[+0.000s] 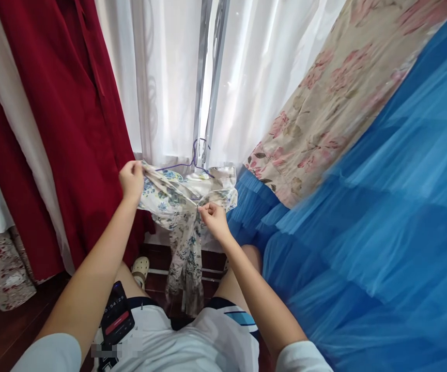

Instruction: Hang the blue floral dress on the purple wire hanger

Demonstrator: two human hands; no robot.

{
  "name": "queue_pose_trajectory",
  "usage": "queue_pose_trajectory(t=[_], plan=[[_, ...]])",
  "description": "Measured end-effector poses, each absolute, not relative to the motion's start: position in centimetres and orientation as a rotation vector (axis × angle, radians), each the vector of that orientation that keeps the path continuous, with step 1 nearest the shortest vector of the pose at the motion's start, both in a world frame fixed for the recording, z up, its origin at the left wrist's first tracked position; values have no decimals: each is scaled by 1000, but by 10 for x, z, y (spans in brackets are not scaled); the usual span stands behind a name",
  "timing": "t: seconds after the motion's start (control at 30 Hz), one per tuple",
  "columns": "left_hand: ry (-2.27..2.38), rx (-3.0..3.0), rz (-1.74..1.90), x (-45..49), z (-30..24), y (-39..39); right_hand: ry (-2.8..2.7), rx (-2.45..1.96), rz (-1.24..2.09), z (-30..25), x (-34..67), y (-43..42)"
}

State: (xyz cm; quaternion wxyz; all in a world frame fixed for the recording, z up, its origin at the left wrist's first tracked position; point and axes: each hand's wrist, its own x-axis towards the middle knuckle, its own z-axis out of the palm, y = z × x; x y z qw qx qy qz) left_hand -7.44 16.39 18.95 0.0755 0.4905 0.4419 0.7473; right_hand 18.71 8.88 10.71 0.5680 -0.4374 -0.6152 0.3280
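In the head view, pinching the floral garment [161,205] on the purple hanger [193,164], with left hand [132,181] beyond the hanger's left end and right hand [213,219] below its middle. Could slide off that end (or strain at the seams) if tugged sideways.

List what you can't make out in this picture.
Head view:
Hanger: lower part mostly hidden by the held garment.
Red cloth: top cut off by the upper edge.
Blue tulle: cut off by the right edge.
Right hand: too small to tell whether it pinches cloth or fastener.
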Motion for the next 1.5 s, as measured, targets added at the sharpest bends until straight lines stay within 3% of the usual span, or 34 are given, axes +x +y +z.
queue_pose_trajectory(t=[0.13,0.33,0.5,0.6,0.73,0.83,1.0,1.23,1.5], plan=[[1358,928,1951,-95,137,178,-1475,-1026,801,89,198,73],[1212,1118,1410,-42,61,136,-1366,-1133,881,44,224,70],[879,1430,1289,12,74,105,-1636,-1343,920,26,250,53],[709,1729,1307,43,97,85,-1846,-1151,985,39,241,37],[724,2021,1287,71,108,62,-1672,-923,1180,58,216,24],[694,1989,1259,73,96,56,-1489,-918,1194,67,214,20],[562,1798,826,50,52,49,-1602,-925,1086,92,251,15],[980,2038,1090,11,36,48,-1637,-1143,613,155,316,75],[1001,2078,1321,6,80,39,-1539,-964,734,195,269,162]])
